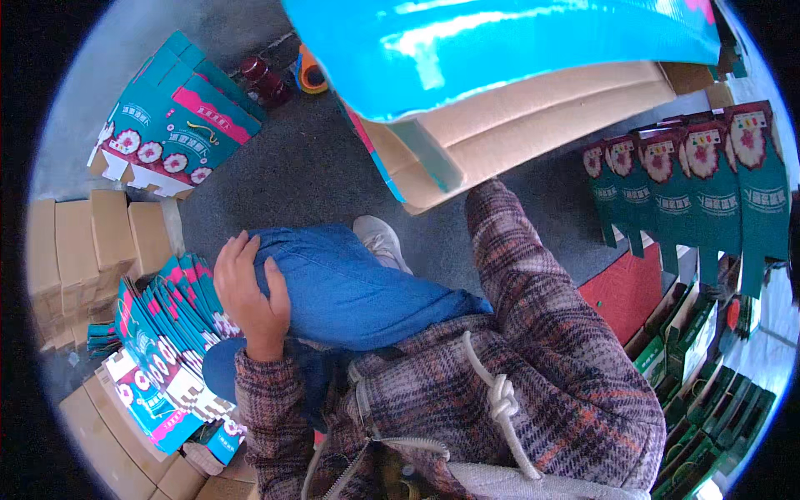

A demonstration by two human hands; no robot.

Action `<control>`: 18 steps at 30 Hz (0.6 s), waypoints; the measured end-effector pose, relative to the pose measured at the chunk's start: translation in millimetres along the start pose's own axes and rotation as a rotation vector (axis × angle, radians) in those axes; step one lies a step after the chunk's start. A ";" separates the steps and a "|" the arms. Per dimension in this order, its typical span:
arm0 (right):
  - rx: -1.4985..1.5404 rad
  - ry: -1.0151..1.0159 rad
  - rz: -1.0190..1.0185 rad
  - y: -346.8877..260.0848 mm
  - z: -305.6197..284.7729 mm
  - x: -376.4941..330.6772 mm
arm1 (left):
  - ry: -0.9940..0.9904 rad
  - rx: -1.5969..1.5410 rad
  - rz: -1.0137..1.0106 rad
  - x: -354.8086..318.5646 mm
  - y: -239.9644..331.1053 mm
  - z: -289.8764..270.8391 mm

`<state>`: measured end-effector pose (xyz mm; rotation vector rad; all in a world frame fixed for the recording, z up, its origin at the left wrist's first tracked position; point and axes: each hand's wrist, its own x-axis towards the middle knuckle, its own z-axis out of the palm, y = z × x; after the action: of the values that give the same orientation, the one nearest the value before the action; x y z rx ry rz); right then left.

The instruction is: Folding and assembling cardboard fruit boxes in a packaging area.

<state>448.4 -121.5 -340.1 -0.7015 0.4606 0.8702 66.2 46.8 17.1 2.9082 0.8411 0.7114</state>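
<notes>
My left hand (254, 292) rests by my denim-covered knee, its fingers loosely stretched and holding nothing. Beyond my lap, a large glossy blue cardboard box (517, 58) fills the top of the view, raised above the floor. Its brown inner side and a folded flap (429, 154) face me. My right arm, in a plaid sleeve (525, 242), reaches up to the box's lower edge. The right hand itself is hidden behind the cardboard, so its grip does not show.
At the upper left stands a teal-and-pink printed carton (179, 117), near an orange tape roll (311, 73). Folded printed cartons (162, 317) and brown boxes (108, 233) are stacked at left. Teal cartons (692, 183) stand in a row at right, above dark green boxes (692, 333).
</notes>
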 end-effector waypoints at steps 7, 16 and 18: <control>-0.146 0.044 0.083 29.5 -39.6 -95.9 | 0.045 -0.043 -0.020 -23.4 -24.8 -15.9; -0.313 0.146 0.186 68.5 -112.0 -235.3 | 0.088 -0.143 0.036 -59.2 -47.4 -30.4; -0.321 0.169 0.224 92.3 -127.7 -259.1 | 0.089 -0.155 0.057 -60.4 -50.3 -30.4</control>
<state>213.9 -309.5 -299.6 -1.0371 0.5640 1.1148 -17.4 55.9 11.3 2.7907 0.6796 0.8749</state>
